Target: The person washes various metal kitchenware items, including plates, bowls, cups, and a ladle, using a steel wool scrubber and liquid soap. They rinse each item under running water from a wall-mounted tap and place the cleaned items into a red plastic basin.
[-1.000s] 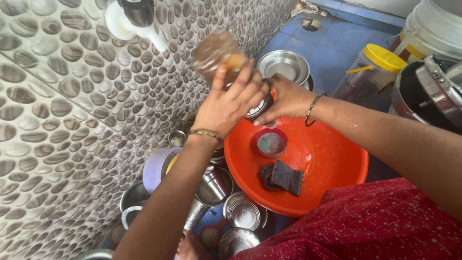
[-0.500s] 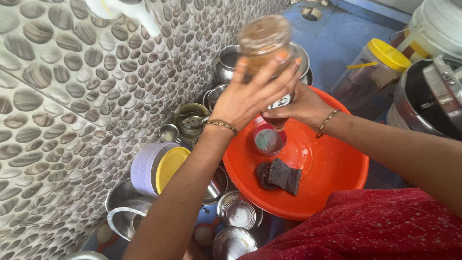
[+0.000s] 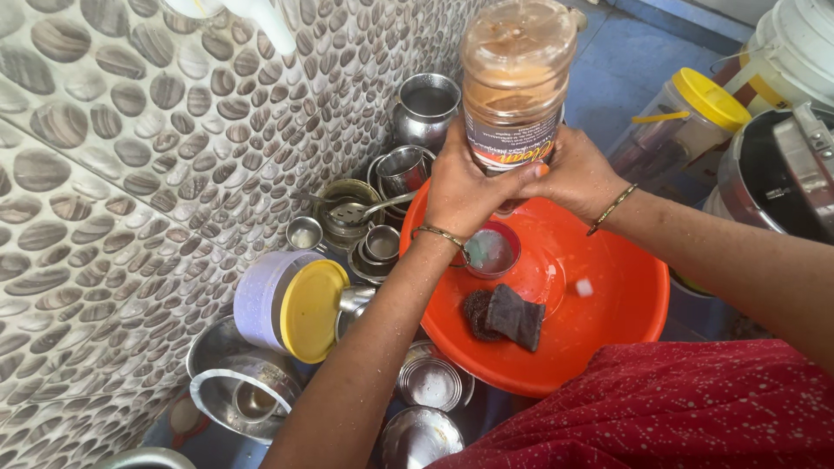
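Our fingers were wrapped around the lower part of a clear plastic bottle [image 3: 516, 82], which we held upside down with its base towards the camera. The left hand [image 3: 462, 187] gripped it from the left and the right hand [image 3: 575, 174] from the right, so that both closed on the bottle's neck end, and the thumbs nearly met across its dark label. The bottle held an orange-brown liquid and hung above the far edge of an orange basin [image 3: 599, 334].

In the basin, just below our hands, sat a small red bowl [image 3: 491, 252] with a greyish paste in it. Nearer to us lay a dark scrubbing pad [image 3: 506, 314] on the basin's wet floor. A thin bangle circled each wrist.

To the left of the basin, against the pebble-patterned wall [image 3: 104, 174], stood a crowd of steel vessels: a rounded pot [image 3: 424, 108], a tumbler [image 3: 401, 169], small cups and a ladle [image 3: 358, 211]. A lilac container with a yellow lid [image 3: 291, 304] lay on its side among them. Steel plates and bowls [image 3: 243, 391] lay lower down. At the far right stood a clear jar with a yellow lid [image 3: 686, 117].
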